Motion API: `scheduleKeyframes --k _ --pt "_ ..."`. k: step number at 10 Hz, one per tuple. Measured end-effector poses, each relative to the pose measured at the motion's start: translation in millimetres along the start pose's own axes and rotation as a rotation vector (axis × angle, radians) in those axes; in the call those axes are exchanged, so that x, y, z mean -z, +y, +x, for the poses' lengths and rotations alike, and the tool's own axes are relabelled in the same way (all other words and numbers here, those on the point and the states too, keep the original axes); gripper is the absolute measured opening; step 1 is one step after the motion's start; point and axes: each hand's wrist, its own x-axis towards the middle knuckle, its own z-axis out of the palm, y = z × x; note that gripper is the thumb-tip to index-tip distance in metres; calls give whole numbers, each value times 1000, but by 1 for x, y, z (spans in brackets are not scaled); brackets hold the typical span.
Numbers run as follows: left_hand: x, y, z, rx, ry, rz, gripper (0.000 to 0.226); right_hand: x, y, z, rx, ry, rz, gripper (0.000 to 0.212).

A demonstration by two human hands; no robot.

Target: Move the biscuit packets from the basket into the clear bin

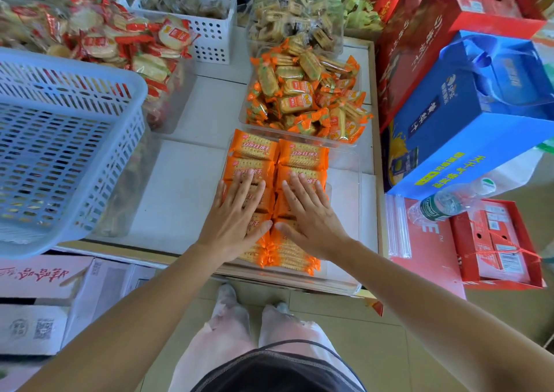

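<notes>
"Two hands, entry one: how are they lying?"

"The left hand and the right hand are both lying flat, fingers straight and spread, grasping nothing. They are pressing down side by side on the packets inside the bin, thumbs nearly meeting."

"Entry two, packets: where are they sitting?"

"Orange biscuit packets are lying in two columns, filling the bin's left and middle. Those at the bin's far end are lying flat with print facing up; those at its near end are overlapping on edge."

"Entry three, basket?"

"The blue basket is standing well to the left of the bin, apart from it. I cannot tell what it is holding through the slats."

"Entry four, other stock?"

"A second bin of small orange sweets is touching the bin's far end. A white basket is sitting farther beyond the bin, to its left. Red-wrapped crackers are heaping up beyond the bin's far left. A blue box is leaning to the bin's right, and a bottle is lying on its side just right of the bin."
</notes>
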Motion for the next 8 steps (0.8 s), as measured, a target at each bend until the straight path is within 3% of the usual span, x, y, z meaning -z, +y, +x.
scheduleKeyframes --k 4,6,8 --pt "-14 15 30 109 7 20 68 -11 6 15 -133 9 18 76" --pt "6 23 25 161 -45 25 65 -1 4 11 -103 30 44 74" --pt "24 28 1 101 -11 -2 75 23 -13 -3 -74 125 126 69"
